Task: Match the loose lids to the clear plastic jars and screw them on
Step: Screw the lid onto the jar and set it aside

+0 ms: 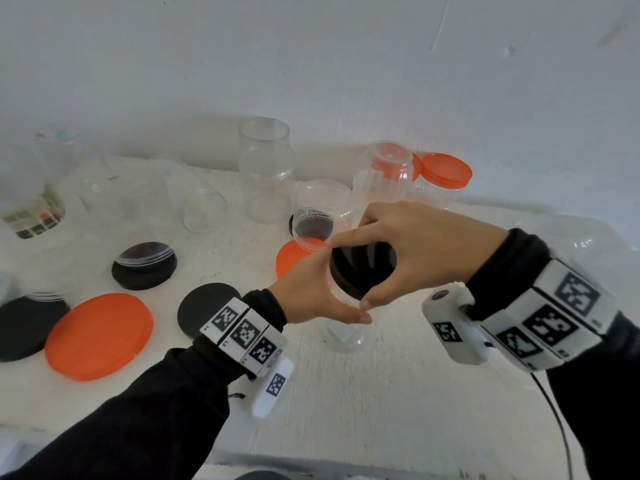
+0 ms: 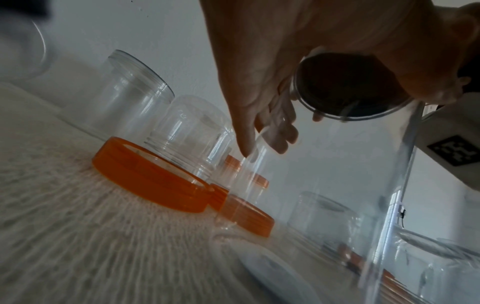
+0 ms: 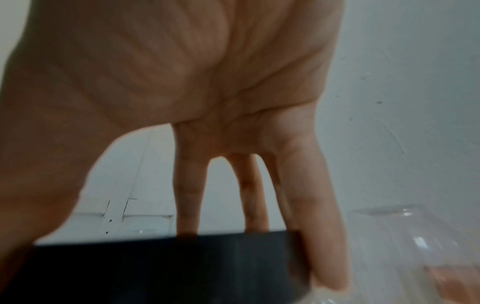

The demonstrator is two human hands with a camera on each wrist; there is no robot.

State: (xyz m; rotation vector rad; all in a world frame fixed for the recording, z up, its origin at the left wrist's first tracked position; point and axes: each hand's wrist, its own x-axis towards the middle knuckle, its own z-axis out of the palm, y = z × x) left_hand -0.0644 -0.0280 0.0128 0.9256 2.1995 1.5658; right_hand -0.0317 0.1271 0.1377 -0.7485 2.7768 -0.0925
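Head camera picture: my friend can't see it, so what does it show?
Two hands meet at a clear jar: the right hand grips a black lid on top, the left hand holds the jar. Loose orange and black lids and empty jars sit around on a white table.

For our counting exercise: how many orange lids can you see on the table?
4: one front left, one partly behind the left hand, and two at the back right, one in plain view, one behind an upturned jar. Others may be hidden.

Black lid [image 1: 362, 268], orange lids [image 1: 98, 336], black-and-white checkered wristbands [image 1: 244, 332]
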